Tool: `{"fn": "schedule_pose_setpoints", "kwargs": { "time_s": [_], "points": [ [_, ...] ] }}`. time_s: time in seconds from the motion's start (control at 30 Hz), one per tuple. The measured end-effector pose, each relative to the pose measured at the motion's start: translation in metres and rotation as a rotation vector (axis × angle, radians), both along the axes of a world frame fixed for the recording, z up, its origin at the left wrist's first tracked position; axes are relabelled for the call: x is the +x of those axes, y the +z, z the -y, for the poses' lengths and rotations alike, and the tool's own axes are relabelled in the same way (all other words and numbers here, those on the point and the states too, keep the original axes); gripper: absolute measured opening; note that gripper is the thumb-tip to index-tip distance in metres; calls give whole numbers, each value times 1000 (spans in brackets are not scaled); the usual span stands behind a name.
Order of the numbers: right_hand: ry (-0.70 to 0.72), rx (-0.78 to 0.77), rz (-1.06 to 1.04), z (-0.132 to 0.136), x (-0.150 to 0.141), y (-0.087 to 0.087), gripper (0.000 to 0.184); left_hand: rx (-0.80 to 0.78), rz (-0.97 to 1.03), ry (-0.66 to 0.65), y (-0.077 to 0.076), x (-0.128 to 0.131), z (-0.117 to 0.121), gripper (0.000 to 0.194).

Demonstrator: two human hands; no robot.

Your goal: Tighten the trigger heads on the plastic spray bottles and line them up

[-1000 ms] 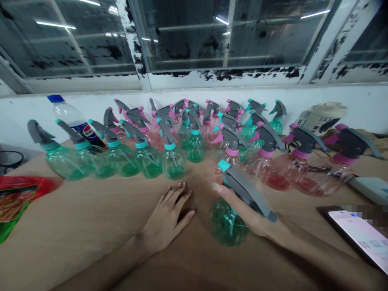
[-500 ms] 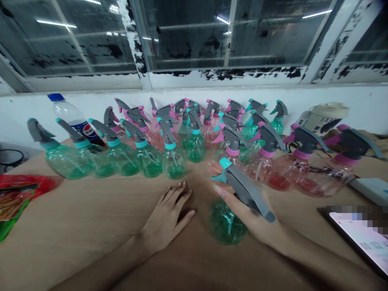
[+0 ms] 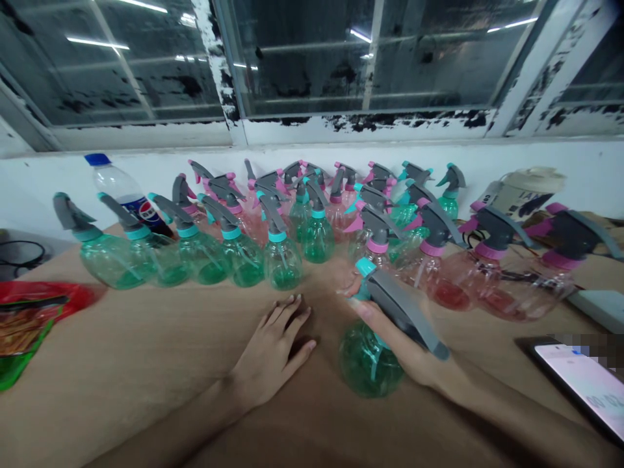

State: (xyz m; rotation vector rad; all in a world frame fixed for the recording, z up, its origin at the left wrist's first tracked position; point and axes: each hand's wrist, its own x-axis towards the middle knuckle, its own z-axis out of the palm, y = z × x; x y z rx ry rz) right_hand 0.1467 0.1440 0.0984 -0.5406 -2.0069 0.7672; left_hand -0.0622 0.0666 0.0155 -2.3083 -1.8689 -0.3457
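Observation:
My right hand (image 3: 404,344) is wrapped round the neck and trigger of a green spray bottle (image 3: 373,367), whose grey and teal head shows above my fingers. The bottle stands on the wooden table, its dip tube visible through the clear green body. My left hand (image 3: 270,351) lies flat on the table to the left of that bottle, fingers spread and holding nothing. Just beyond it stands a row of green spray bottles (image 3: 284,263) with teal collars. Pink spray bottles (image 3: 455,283) with magenta collars stand beyond my right hand.
More pink and green spray bottles stand against the white wall. A Pepsi bottle (image 3: 139,205) is at the back left, a red and green packet (image 3: 34,325) at the left edge. On the right lie a phone (image 3: 580,390) and a white box (image 3: 602,311); a pale container (image 3: 529,192) stands behind.
The view has shifted slightly. Fingers of my right hand have drawn in on the trigger, which now sits closer to the neck. My left hand stays flat on the table.

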Motion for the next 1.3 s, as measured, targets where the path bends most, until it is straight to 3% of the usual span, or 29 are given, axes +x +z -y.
{"fn": "schedule_pose_setpoints", "kwargs": {
  "time_s": [0.27, 0.4, 0.7, 1.07, 1.3],
  "points": [
    [-8, 2, -10, 1, 1, -2, 16, -6, 15, -3, 1, 0, 0, 45],
    [14, -30, 15, -1, 2, -1, 11, -19, 16, 0, 1, 1, 1, 46],
    [8, -92, -17, -3, -1, -17, 23, -25, 159, 7, 2, 2, 2, 45],
    [-73, -55, 1, -4, 0, -28, 22, -29, 318, -120, 9, 19, 16, 39],
    [-19, -103, -47, -3, -2, -25, 19, -53, 339, -146, 11, 24, 18, 39]
  ]
}}
